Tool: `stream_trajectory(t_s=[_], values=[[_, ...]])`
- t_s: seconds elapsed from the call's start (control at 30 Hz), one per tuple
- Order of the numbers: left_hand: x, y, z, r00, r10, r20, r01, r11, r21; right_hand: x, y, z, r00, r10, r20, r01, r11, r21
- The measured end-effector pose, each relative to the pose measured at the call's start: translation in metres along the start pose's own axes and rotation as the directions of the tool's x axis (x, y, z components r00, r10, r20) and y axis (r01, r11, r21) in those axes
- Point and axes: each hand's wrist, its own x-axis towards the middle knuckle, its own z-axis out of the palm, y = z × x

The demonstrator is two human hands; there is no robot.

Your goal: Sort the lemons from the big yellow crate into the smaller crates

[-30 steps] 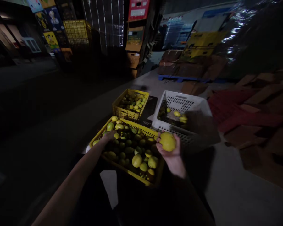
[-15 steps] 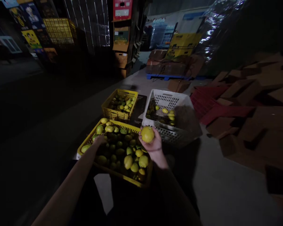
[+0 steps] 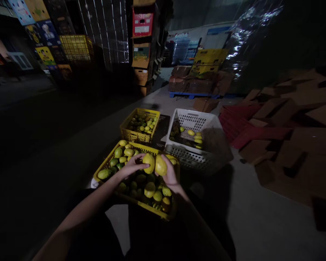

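My left hand (image 3: 132,166) is closed round a yellow lemon (image 3: 149,162) and holds it above the near yellow crate (image 3: 141,208). My right hand (image 3: 170,175) grips a second yellow lemon (image 3: 161,165) right beside the first, the two fruits nearly touching. The crate below them is piled with several yellow and green lemons (image 3: 150,188). Both forearms reach in from the bottom of the view.
A second yellow crate (image 3: 130,135) of lemons stands further off. Beside it a white crate (image 3: 187,155) holds a few lemons. Flattened cardboard and red sheets lie at the right. Stacked boxes and a blue pallet stand at the back. The left side is dark.
My left hand has come up out of the crate with a lemon. My right hand has moved left with its lemon, so both fruits now meet over the near crate.
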Motion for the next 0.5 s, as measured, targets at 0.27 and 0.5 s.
stream_trajectory(t_s=[0.27, 0.5], values=[[-0.012, -0.029, 0.003, 0.972, -0.230, 0.057, 0.236, 0.930, -0.281, -0.002, 0.019, -0.013, 1.000, -0.011, 0.020, 0.013, 0.996, -0.086], [-0.009, -0.037, 0.001, 0.968, -0.236, 0.087, 0.251, 0.897, -0.364, -0.001, 0.014, -0.016, 0.992, -0.125, 0.003, 0.125, 0.986, -0.115]])
